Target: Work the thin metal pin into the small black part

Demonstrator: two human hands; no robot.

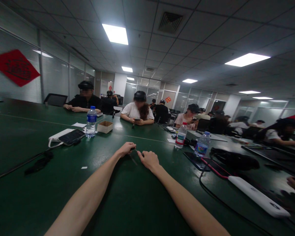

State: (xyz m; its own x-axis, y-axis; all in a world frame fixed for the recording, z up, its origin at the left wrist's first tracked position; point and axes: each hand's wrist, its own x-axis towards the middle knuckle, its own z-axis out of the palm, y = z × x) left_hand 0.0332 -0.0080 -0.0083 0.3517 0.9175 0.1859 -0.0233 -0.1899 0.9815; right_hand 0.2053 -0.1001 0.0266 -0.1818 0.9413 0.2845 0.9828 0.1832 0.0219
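Note:
Both my arms reach out over the dark green table (pixel 127 200). My left hand (pixel 126 149) is closed in a loose fist, and my right hand (pixel 148 159) is closed beside it. Between them runs a small thin dark object (pixel 137 151), pinched by both hands just above the tabletop. It is too small to name.
A phone on a white power bank (pixel 71 136), a water bottle (pixel 91 121) and a small cardboard box (pixel 105 127) lie far left. Two bottles (pixel 181 135), phones (pixel 206 163), a black pouch (pixel 236 160) and a white power bank (pixel 259 196) sit right. Several people sit around the table.

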